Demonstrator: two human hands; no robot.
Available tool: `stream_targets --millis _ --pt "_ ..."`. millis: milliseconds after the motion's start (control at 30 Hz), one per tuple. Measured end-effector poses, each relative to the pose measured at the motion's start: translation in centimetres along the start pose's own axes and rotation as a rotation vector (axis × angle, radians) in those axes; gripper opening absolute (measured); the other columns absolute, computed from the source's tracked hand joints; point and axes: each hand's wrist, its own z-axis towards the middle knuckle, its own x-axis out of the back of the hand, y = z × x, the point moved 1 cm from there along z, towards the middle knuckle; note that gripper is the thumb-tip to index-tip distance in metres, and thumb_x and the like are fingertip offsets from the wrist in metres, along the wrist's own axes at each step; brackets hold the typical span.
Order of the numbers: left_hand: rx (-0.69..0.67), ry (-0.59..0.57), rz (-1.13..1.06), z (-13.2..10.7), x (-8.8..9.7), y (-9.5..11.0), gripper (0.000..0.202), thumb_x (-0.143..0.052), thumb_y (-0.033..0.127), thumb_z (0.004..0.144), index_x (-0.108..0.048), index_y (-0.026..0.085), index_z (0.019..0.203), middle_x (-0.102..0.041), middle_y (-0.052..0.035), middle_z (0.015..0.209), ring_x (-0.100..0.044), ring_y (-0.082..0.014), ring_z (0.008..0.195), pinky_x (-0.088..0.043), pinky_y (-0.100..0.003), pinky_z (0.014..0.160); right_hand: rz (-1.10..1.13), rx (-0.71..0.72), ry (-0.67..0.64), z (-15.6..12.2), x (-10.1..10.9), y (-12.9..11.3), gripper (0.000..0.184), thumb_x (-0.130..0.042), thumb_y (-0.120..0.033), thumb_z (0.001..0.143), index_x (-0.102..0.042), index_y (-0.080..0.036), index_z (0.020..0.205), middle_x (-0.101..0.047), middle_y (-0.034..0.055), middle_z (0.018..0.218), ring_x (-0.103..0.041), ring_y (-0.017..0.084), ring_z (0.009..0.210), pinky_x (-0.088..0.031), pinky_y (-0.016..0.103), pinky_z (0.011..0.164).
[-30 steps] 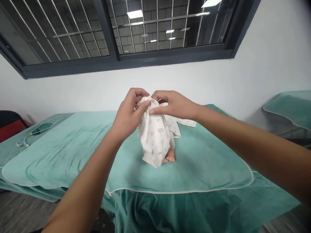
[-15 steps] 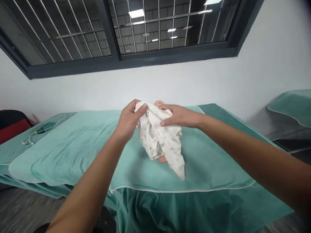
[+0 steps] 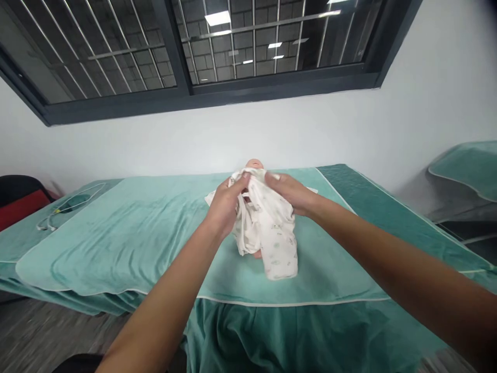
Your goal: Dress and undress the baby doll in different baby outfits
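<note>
A pair of white baby pants (image 3: 277,243) with small printed figures hangs between my two hands above the bed. My left hand (image 3: 226,203) pinches the gathered waist edge on the left, thumb on top. On the right, my right hand (image 3: 289,191) grips the same top edge, with its fingers partly hidden behind the cloth. Under and behind the pants lies a baby doll (image 3: 254,163); its head shows past the far edge of the cloth. White cloth sticks out at both sides of the doll, and a bit of its skin-coloured lower body shows below. Most of the doll is covered.
A light green cover (image 3: 116,233) with white piping lies over the bed. At the left sit a coiled white cable (image 3: 48,223) and a red and black object (image 3: 25,207). A barred window (image 3: 252,46) is above the white wall (image 3: 186,140). Another green-covered surface (image 3: 466,168) stands at the right.
My left hand has moved right, closer to my right hand. The pants have turned, and one leg now hangs straighter and wider. More of the doll's head and the white cloth beside it shows.
</note>
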Motion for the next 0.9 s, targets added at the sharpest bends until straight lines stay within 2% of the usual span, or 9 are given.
stream_targets --millis 67,100,300,467,567,633,700,733,900 --pt "0.024 0.027 -0.093 0.5 0.1 -0.3 0.038 -0.074 0.047 0.076 -0.064 0.016 0.096 -0.068 -0.0027 0.076 -0.066 -0.0174 0.072 -0.051 -0.028 0.069 -0.092 -0.076 -0.193 -0.5 0.1 0.2 0.048 -0.083 -0.051 0.067 -0.070 -0.016 0.097 -0.073 0.0062 0.091 -0.069 0.021 0.085 -0.055 0.031 0.077" --pt "0.066 0.012 -0.127 0.7 0.0 -0.5 0.040 -0.073 0.048 0.077 -0.064 0.016 0.100 -0.070 -0.0041 0.079 -0.068 -0.0193 0.075 -0.053 -0.030 0.072 -0.112 -0.076 -0.216 -0.6 0.1 0.2 0.047 -0.084 -0.047 0.067 -0.070 -0.016 0.099 -0.073 0.0065 0.095 -0.069 0.021 0.088 -0.054 0.031 0.079" --pt "0.284 -0.196 -0.150 -0.1 -0.4 -0.8 0.054 -0.070 0.057 0.078 -0.065 0.015 0.110 -0.074 -0.0105 0.085 -0.070 -0.0238 0.075 -0.055 -0.034 0.067 0.136 0.144 0.167 0.6 0.2 0.2 0.042 -0.076 -0.056 0.075 -0.066 -0.020 0.095 -0.073 0.0046 0.091 -0.068 0.020 0.088 -0.054 0.032 0.081" --pt "0.274 -0.355 -0.013 -1.5 0.2 0.2 0.054 -0.083 0.034 0.070 -0.065 0.014 0.116 -0.074 -0.0118 0.098 -0.071 -0.0251 0.082 -0.054 -0.032 0.070 0.223 0.161 0.156 -0.2 0.0 0.0 0.043 -0.071 -0.060 0.078 -0.064 -0.022 0.095 -0.072 0.0045 0.086 -0.068 0.021 0.085 -0.055 0.033 0.078" --pt "0.152 -0.231 -0.102 -1.2 0.7 0.0 0.044 -0.079 0.035 0.074 -0.067 0.014 0.112 -0.074 -0.0108 0.104 -0.070 -0.0243 0.090 -0.054 -0.032 0.077 0.166 0.093 0.078 -1.3 -0.1 0.0 0.048 -0.073 -0.060 0.075 -0.066 -0.019 0.099 -0.072 0.0059 0.084 -0.068 0.021 0.082 -0.055 0.033 0.076" --pt "0.082 -0.139 -0.119 -0.8 0.9 -0.3 0.040 -0.077 0.035 0.076 -0.068 0.015 0.109 -0.074 -0.0094 0.105 -0.070 -0.0233 0.093 -0.054 -0.031 0.081 0.059 -0.011 -0.089 -1.9 -0.3 0.3 0.048 -0.077 -0.056 0.073 -0.069 -0.017 0.100 -0.072 0.0071 0.081 -0.069 0.021 0.078 -0.056 0.033 0.074" --pt "0.048 -0.106 -0.114 -0.6 0.9 -0.8 0.039 -0.077 0.034 0.076 -0.068 0.015 0.109 -0.074 -0.0084 0.104 -0.070 -0.0228 0.092 -0.054 -0.031 0.082 -0.027 -0.117 -0.269 -2.4 -0.5 0.6 0.045 -0.076 -0.053 0.075 -0.070 -0.015 0.099 -0.072 0.0075 0.078 -0.069 0.021 0.071 -0.056 0.034 0.070" --pt "0.046 -0.107 -0.124 -0.6 0.8 -1.0 0.040 -0.077 0.034 0.076 -0.067 0.016 0.110 -0.074 -0.0082 0.102 -0.070 -0.0226 0.091 -0.054 -0.031 0.082 -0.043 -0.141 -0.298 -2.5 -0.7 0.7 0.044 -0.075 -0.052 0.077 -0.070 -0.015 0.100 -0.073 0.0075 0.078 -0.068 0.020 0.069 -0.056 0.034 0.068" --pt "0.120 -0.075 -0.226 -0.8 0.0 -1.9 0.045 -0.076 0.037 0.077 -0.065 0.016 0.116 -0.075 -0.0088 0.099 -0.071 -0.0230 0.088 -0.055 -0.034 0.084 0.116 -0.009 0.037 -1.8 -1.4 1.1 0.044 -0.074 -0.050 0.079 -0.070 -0.017 0.108 -0.075 0.0082 0.096 -0.070 0.021 0.084 -0.056 0.032 0.077"
